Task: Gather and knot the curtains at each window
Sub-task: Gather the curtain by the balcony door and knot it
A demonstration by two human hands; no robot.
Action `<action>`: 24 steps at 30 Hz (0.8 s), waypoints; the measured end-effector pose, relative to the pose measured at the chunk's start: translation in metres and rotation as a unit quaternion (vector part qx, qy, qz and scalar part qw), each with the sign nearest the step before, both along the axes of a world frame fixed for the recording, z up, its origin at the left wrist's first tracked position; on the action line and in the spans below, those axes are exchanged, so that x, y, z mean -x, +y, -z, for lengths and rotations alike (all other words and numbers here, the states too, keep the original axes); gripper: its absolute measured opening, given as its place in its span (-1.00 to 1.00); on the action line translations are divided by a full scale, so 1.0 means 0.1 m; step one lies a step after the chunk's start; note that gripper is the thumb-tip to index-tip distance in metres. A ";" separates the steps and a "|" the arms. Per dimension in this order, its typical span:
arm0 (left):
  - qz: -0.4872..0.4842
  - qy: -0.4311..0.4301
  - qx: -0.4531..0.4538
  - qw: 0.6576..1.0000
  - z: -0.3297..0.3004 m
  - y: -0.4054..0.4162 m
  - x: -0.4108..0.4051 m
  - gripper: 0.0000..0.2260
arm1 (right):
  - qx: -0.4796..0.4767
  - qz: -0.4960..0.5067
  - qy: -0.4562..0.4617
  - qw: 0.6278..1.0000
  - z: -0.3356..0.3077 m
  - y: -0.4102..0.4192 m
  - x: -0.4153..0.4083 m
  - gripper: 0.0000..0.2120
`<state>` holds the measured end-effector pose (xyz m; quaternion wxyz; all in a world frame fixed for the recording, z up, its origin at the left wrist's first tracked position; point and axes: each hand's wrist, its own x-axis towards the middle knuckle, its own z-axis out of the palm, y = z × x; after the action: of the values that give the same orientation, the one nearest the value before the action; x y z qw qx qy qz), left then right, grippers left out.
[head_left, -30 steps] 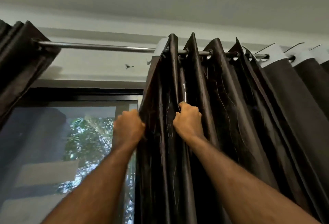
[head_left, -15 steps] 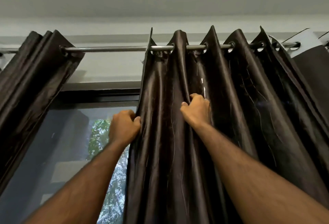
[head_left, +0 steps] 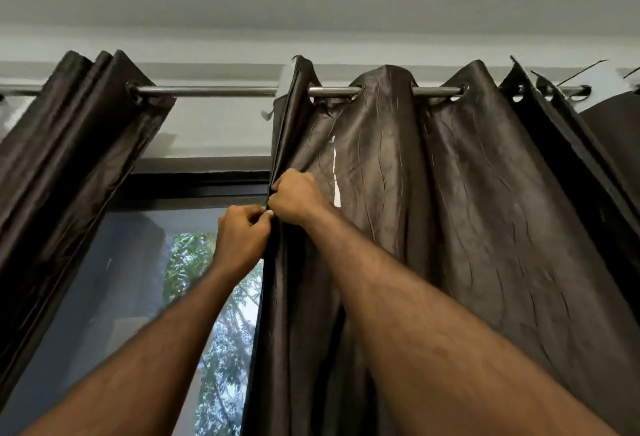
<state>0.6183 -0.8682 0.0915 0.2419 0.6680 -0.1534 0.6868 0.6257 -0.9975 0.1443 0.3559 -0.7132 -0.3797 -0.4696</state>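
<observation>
Dk brown curtains (head_left: 467, 210) – silver rod (head_left: 214, 91)

Dark brown curtain (head_left: 450, 210) hanging on rod, partly spread

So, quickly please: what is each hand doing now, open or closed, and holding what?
Left hand: closed, pinching the left edge of the dark brown satin curtain.
Right hand: closed, gripping the same curtain edge just above.
</observation>
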 end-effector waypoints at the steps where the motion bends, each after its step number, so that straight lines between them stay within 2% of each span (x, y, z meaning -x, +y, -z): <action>1: -0.009 -0.002 -0.008 1.000 0.01 -0.04 0.01 -0.55 | 0.007 0.002 0.009 1.000 -0.01 -0.02 0.00 -0.77; 3: -0.038 -0.003 -0.021 0.999 0.01 -0.09 -0.01 -0.54 | 0.030 -0.009 0.023 0.999 0.00 -0.10 0.02 -0.79; 5: -0.083 0.000 -0.030 0.996 0.01 -0.11 -0.05 -0.62 | -0.003 -0.041 0.027 0.999 0.03 -0.25 0.01 -0.82; 6: -0.103 0.004 -0.029 0.994 0.01 -0.11 -0.07 -0.67 | -0.055 -0.042 0.009 0.998 0.06 -0.37 -0.02 -0.84; 8: -0.112 0.012 -0.013 0.994 0.03 -0.13 -0.09 -0.70 | -0.189 0.058 -0.078 0.977 0.11 -0.66 -0.14 -0.84; 10: -0.104 -0.001 -0.005 0.995 0.05 -0.17 -0.09 -0.71 | -0.267 0.180 -0.108 0.941 0.15 -1.02 -0.33 -0.61; 12: -0.100 -0.016 -0.004 0.995 0.06 -0.23 -0.08 -0.69 | -0.288 0.231 -0.012 0.929 0.17 -1.37 -0.53 -0.29; 13: -0.098 -0.017 0.000 0.995 0.05 -0.25 -0.07 -0.68 | -0.287 0.233 0.042 0.928 0.18 -1.49 -0.62 -0.21; 14: -0.096 -0.016 0.004 0.995 0.05 -0.26 -0.07 -0.67 | -0.281 0.220 0.081 0.931 0.21 -1.60 -0.69 -0.24; 15: -0.094 -0.012 0.008 0.996 0.04 -0.28 -0.08 -0.67 | -0.270 0.193 0.098 0.938 0.24 -1.67 -0.77 -0.36; 17: -0.096 -0.008 0.016 0.995 0.01 -0.30 -0.10 -0.66 | -0.254 0.136 0.078 0.954 0.30 -1.73 -0.79 -0.73; 18: -0.103 -0.010 0.016 0.995 0.00 -0.31 -0.11 -0.66 | -0.256 0.126 0.058 0.957 0.31 -1.70 -0.77 -0.84; 21: -0.119 -0.008 0.008 0.993 0.00 -0.36 -0.09 -0.67 | -0.255 0.105 0.038 0.960 0.30 -1.33 -0.53 -0.91; 24: -0.131 0.001 -0.005 0.991 -0.04 -0.41 -0.07 -0.67 | -0.175 -0.009 0.008 0.985 0.18 -0.87 -0.24 -0.93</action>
<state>0.6253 -0.9093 0.0952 0.1469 0.6840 -0.0677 0.7113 0.6495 -1.0842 0.1266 0.4825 -0.6404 -0.2955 -0.5193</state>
